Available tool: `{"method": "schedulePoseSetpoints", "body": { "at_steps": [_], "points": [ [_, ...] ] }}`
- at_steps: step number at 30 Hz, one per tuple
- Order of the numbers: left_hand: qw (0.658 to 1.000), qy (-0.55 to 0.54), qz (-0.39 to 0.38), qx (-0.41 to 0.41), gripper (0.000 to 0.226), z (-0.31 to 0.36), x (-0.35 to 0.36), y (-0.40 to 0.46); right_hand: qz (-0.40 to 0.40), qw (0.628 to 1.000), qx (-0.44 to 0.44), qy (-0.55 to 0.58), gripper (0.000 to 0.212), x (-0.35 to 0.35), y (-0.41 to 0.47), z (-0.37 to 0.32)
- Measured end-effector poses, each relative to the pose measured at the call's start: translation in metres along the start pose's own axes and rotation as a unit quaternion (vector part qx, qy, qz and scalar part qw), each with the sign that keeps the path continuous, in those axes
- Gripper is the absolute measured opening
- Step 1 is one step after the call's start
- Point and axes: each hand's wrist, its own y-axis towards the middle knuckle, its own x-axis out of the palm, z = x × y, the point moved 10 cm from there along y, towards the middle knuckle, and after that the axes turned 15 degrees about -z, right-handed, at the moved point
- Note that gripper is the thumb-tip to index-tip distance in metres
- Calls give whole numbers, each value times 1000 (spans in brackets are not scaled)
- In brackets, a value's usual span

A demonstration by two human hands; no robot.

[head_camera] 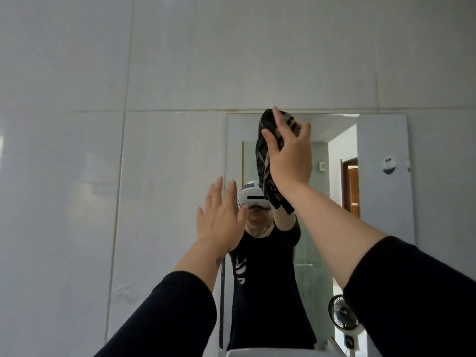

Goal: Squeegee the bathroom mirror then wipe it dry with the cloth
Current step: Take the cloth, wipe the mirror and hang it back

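Note:
The bathroom mirror (381,202) hangs on the grey tiled wall, right of centre. My right hand (289,150) presses a dark striped cloth (265,161) flat against the glass near the mirror's top edge. The cloth hangs down below my palm. My left hand (221,215) is raised with fingers spread and holds nothing; it sits at the mirror's left edge, and I cannot tell whether it touches the wall. No squeegee is in view.
Large glossy grey wall tiles (77,176) fill the left and top. A white basin rim (270,353) shows at the bottom. The mirror reflects a person, a small fan (340,313) and a doorway (351,186).

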Motion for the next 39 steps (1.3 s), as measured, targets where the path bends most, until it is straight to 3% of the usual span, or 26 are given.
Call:
{"method": "schedulePoseSetpoints", "body": {
  "at_steps": [5,9,13,19,26,32,39],
  "points": [
    [996,92,3,-15,81,0,7,24,-20,982,-41,-183,47,34,53,-35],
    [992,124,28,-16,86,1,12,26,-40,927,-132,-349,49,84,51,-49],
    [993,111,31,-8,86,0,15,26,-11,898,-199,-392,49,94,46,-40],
    [996,81,22,3,85,1,16,26,23,935,-57,-350,45,44,63,1],
    [998,53,8,10,88,1,19,26,47,937,29,-345,49,-26,55,67],
    [999,31,6,9,91,0,19,25,67,910,66,-404,55,-83,51,128],
    [999,36,8,7,93,2,21,28,98,928,151,-325,53,-141,39,196]
  ]
}}
